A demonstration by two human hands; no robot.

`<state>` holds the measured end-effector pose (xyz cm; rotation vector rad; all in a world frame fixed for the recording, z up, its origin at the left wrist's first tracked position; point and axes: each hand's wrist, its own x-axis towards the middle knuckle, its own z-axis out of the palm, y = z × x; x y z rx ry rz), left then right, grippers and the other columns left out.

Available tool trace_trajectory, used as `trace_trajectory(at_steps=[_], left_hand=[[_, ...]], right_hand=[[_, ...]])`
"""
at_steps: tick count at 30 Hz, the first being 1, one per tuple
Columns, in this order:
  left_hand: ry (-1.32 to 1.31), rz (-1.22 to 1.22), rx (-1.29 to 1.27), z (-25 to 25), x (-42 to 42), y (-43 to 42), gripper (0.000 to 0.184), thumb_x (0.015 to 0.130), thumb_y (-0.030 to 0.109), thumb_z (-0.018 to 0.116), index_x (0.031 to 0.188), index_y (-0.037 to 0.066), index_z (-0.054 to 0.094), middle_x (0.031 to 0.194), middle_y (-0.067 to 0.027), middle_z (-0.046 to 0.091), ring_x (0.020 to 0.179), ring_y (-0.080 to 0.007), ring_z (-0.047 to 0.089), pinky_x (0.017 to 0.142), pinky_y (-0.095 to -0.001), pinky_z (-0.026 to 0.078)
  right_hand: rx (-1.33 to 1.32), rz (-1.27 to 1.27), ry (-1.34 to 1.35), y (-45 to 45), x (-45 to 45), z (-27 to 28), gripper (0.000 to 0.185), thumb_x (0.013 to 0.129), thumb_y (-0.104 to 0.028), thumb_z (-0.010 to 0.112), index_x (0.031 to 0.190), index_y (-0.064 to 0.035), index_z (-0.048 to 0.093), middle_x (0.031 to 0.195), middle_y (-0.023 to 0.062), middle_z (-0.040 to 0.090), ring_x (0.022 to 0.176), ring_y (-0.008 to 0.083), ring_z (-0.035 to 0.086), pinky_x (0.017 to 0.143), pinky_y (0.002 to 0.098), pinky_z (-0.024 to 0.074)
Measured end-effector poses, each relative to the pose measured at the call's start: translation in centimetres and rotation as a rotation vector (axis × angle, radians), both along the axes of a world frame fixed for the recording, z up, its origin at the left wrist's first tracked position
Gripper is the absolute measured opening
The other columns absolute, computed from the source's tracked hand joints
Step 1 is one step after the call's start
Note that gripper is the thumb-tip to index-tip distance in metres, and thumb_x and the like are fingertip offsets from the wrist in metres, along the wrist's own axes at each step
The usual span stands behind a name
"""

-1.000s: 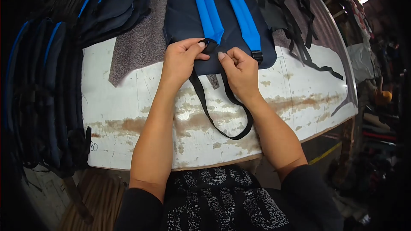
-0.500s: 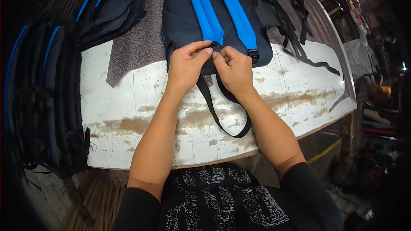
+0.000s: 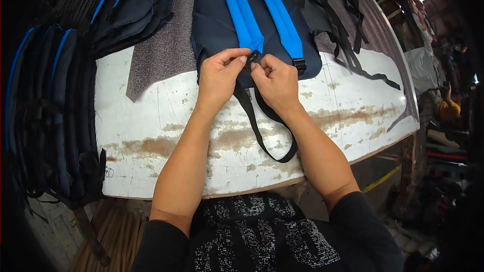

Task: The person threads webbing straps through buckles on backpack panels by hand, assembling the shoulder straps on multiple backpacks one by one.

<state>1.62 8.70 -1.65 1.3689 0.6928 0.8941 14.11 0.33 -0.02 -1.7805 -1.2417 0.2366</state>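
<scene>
A dark navy backpack [image 3: 214, 15] lies on the table with two bright blue shoulder straps [image 3: 236, 7] facing up. At the lower end of the left-hand blue strap is a small black buckle [image 3: 255, 56], partly hidden by fingers. My left hand [image 3: 218, 78] pinches the buckle from its left side, thumb against forefinger. My right hand [image 3: 276, 81] is closed from the other side on black webbing [image 3: 252, 126], which hangs in a loop below both hands onto the table. How the webbing runs through the buckle is hidden. The other strap ends in a black buckle [image 3: 299, 64].
More blue-trimmed backpacks [image 3: 123, 17] lie at the upper left, and several hang or stack along the left edge [image 3: 50, 111]. Grey speckled fabric [image 3: 154, 65] covers part of the worn white table [image 3: 151, 176]. Loose black straps [image 3: 348, 50] trail at the upper right.
The buckle has tilted between my fingertips, and more of it shows above them. The backpack and the webbing loop have shifted very slightly; both hands keep nearly the same position.
</scene>
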Motion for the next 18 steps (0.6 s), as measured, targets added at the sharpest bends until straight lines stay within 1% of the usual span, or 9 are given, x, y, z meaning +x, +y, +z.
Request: trace_trajectory(at_steps=[4, 6, 10, 13, 15, 18], left_hand=[[-0.047, -0.010, -0.031, 0.3, 0.1, -0.3, 0.024, 0.093, -0.001, 0.065, 0.117, -0.006, 0.069, 0.108, -0.0127, 0.073, 0.101, -0.0154, 0.069, 0.090, -0.0250, 0.054], [-0.091, -0.026, -0.048, 0.2, 0.2, -0.2, 0.026, 0.092, -0.003, 0.066, 0.118, -0.007, 0.067, 0.110, -0.0139, 0.072, 0.104, -0.0165, 0.068, 0.093, -0.0258, 0.054], [-0.087, -0.036, -0.048, 0.1, 0.2, -0.2, 0.029, 0.090, -0.006, 0.067, 0.120, -0.008, 0.066, 0.115, -0.0157, 0.070, 0.108, -0.0181, 0.068, 0.096, -0.0269, 0.053], [-0.068, -0.043, -0.046, 0.0, 0.1, -0.1, 0.030, 0.090, -0.006, 0.067, 0.120, -0.008, 0.066, 0.116, -0.0160, 0.070, 0.109, -0.0183, 0.067, 0.096, -0.0268, 0.053], [-0.044, -0.043, -0.035, 0.2, 0.1, -0.2, 0.030, 0.090, -0.006, 0.067, 0.120, -0.007, 0.065, 0.116, -0.0160, 0.070, 0.109, -0.0185, 0.067, 0.096, -0.0266, 0.054], [-0.076, -0.037, -0.039, 0.2, 0.2, -0.1, 0.030, 0.090, -0.006, 0.067, 0.120, -0.008, 0.065, 0.115, -0.0156, 0.070, 0.108, -0.0178, 0.067, 0.096, -0.0261, 0.054]], right_hand=[[-0.025, 0.027, -0.011, 0.0, 0.0, 0.0, 0.021, 0.085, -0.017, 0.069, 0.074, -0.0013, 0.063, 0.061, 0.0156, 0.063, 0.053, 0.0322, 0.063, 0.051, 0.0406, 0.0460], [0.004, 0.017, -0.010, 0.1, 0.2, -0.2, 0.020, 0.085, -0.017, 0.068, 0.075, -0.0011, 0.063, 0.062, 0.0162, 0.063, 0.055, 0.0338, 0.063, 0.052, 0.0411, 0.0465], [-0.002, 0.039, -0.009, 0.2, 0.8, -0.5, 0.018, 0.086, -0.016, 0.067, 0.079, -0.0003, 0.063, 0.063, 0.0174, 0.063, 0.057, 0.0359, 0.063, 0.054, 0.0420, 0.0467], [-0.047, 0.147, -0.041, 0.1, 1.5, 0.3, 0.017, 0.087, -0.016, 0.067, 0.083, 0.0002, 0.064, 0.064, 0.0172, 0.062, 0.057, 0.0348, 0.063, 0.054, 0.0418, 0.0459], [-0.050, 0.155, 0.006, 0.0, 1.7, 0.5, 0.016, 0.087, -0.015, 0.066, 0.084, 0.0003, 0.065, 0.064, 0.0170, 0.062, 0.057, 0.0338, 0.062, 0.054, 0.0417, 0.0454], [-0.024, 0.144, 0.037, -0.1, 1.4, 0.2, 0.015, 0.088, -0.015, 0.066, 0.085, 0.0000, 0.065, 0.064, 0.0164, 0.061, 0.057, 0.0326, 0.062, 0.055, 0.0413, 0.0450]])
